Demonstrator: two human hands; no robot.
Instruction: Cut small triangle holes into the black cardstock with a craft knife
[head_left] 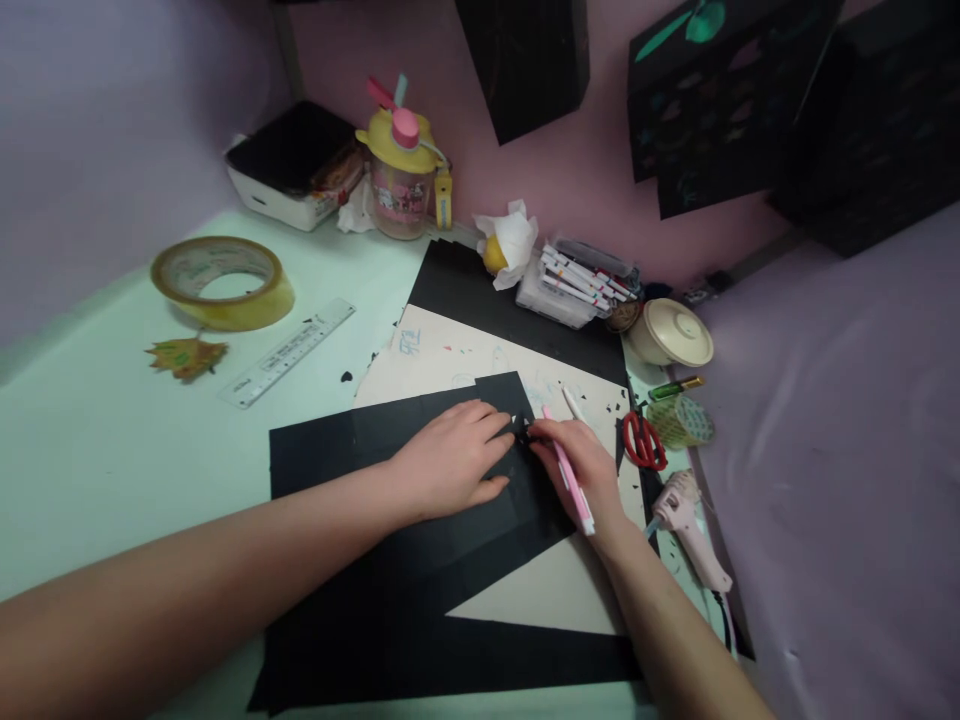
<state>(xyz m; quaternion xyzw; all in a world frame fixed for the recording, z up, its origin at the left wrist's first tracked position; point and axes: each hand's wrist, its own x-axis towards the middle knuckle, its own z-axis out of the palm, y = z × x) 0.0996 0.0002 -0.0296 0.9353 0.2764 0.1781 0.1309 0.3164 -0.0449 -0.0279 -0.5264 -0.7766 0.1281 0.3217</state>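
Black sheet (442,552) partly hidden beneath left hand (457,460), right forearm (667,600) cut off below

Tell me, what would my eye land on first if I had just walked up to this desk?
Probably the left hand, spread on a large black sheet near the centre, and the right hand close beside it, with a pink pen-like tool in its grip. Next, perhaps, the big yellow tape roll at the left and the yellow-lidded bottle at the back.
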